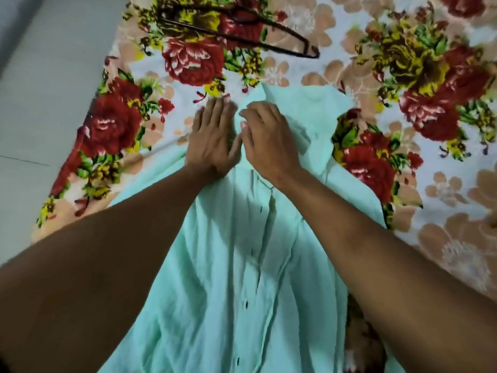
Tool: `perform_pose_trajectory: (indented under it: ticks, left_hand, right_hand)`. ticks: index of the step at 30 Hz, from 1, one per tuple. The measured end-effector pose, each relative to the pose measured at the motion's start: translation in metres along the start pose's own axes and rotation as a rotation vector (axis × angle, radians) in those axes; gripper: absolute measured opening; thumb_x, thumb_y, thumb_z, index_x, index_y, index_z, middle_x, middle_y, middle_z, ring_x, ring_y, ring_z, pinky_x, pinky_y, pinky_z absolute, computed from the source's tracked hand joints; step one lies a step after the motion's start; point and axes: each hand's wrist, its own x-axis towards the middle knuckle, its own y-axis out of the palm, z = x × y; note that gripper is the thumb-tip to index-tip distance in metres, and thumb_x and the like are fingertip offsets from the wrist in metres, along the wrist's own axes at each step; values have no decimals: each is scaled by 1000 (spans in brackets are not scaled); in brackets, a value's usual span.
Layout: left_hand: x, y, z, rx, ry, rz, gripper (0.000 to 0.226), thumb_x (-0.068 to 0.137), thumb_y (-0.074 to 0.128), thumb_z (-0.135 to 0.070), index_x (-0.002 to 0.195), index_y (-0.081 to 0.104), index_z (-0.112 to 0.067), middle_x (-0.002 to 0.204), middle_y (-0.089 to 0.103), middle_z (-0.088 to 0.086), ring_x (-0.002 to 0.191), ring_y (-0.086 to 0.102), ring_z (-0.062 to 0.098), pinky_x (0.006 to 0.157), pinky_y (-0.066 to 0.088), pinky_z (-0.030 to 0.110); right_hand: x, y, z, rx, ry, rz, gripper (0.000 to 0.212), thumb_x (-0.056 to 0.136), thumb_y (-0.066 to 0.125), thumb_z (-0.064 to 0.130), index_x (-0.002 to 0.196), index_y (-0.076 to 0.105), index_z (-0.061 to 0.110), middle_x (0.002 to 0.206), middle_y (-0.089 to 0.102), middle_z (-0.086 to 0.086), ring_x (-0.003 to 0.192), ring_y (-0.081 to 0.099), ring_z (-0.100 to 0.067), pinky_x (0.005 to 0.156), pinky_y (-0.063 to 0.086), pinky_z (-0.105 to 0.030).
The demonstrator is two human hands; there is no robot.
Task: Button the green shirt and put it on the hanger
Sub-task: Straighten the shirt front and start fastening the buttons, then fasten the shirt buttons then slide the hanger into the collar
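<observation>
A dark, thin wire hanger (242, 30) lies on the floral bedsheet of red, yellow and peach blooms (430, 90) toward its far edge, well apart from the hands, with pale floor (40, 90) along the sheet's left edge. The mint-green, crinkled cotton shirt (228, 278) lies flat mid-sheet, long axis running from near edge to far, collar pointing away, dark buttons down its placket. The left hand (212, 138) presses flat, fingers straight, beside the collar; the right hand (266, 138) pinches collar fabric.
</observation>
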Motion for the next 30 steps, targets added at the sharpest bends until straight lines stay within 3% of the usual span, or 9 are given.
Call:
perform_pose_trajectory:
  ticks: [6, 8, 10, 13, 17, 22, 26, 30]
  left_hand:
    - [9, 9, 4, 25, -27, 17, 78, 102, 25, -58, 163, 14, -10, 171, 11, 12, 159, 2, 25, 128, 6, 49]
    - [2, 8, 2, 39, -17, 18, 79, 102, 28, -57, 163, 13, -9, 171, 10, 12, 159, 1, 25, 127, 7, 50]
    - [12, 12, 5, 39, -28, 23, 79, 101, 30, -56, 163, 14, -8, 171, 10, 13, 159, 2, 25, 126, 10, 52]
    - [16, 12, 7, 40, -13, 37, 79, 101, 33, -54, 162, 14, -8, 171, 9, 13, 159, 1, 26, 125, 12, 54]
    - [19, 12, 11, 44, -17, 50, 80, 100, 33, -54, 163, 13, -9, 171, 5, 12, 159, 1, 27, 125, 13, 54]
    - [20, 11, 9, 13, -17, 13, 80, 98, 41, -51, 161, 19, -7, 171, 10, 13, 159, 6, 28, 125, 16, 55]
    - [22, 9, 9, 5, -24, 21, 81, 97, 46, -49, 161, 20, -7, 170, 12, 13, 159, 8, 28, 124, 18, 56]
    - [23, 8, 9, 10, -24, 48, 81, 97, 45, -50, 161, 19, -7, 171, 9, 13, 159, 6, 28, 125, 17, 56]
  right_hand:
    - [92, 51, -53, -138, 59, 48, 32, 93, 50, 16, 120, 64, 8, 130, 62, -14, 122, 57, -34, 101, 44, -44]
    - [112, 61, -69, -215, 110, 72, 44, 90, 56, 22, 131, 59, 6, 142, 56, -18, 133, 52, -35, 108, 42, -45]
    - [147, 74, -90, -186, 224, 217, 59, 97, 52, 32, 148, 44, 5, 158, 40, -19, 147, 37, -36, 119, 34, -49]
    - [172, 85, -116, -167, 322, 275, 75, 99, 47, 49, 156, 31, 3, 164, 28, -21, 153, 25, -37, 125, 22, -52]
    - [181, 94, -125, -152, 359, 271, 79, 96, 46, 58, 154, 34, 5, 162, 31, -19, 152, 27, -37, 122, 25, -51]
    - [176, 94, -127, -191, 317, 114, 71, 94, 46, 61, 143, 49, 10, 145, 50, -14, 136, 46, -34, 107, 39, -48]
    - [178, 91, -129, -273, 305, 117, 63, 102, 37, 58, 145, 47, 13, 156, 42, -15, 144, 38, -35, 115, 31, -50]
    - [180, 95, -137, -236, 321, 133, 75, 97, 40, 65, 148, 45, 12, 155, 44, -16, 146, 37, -36, 121, 24, -54]
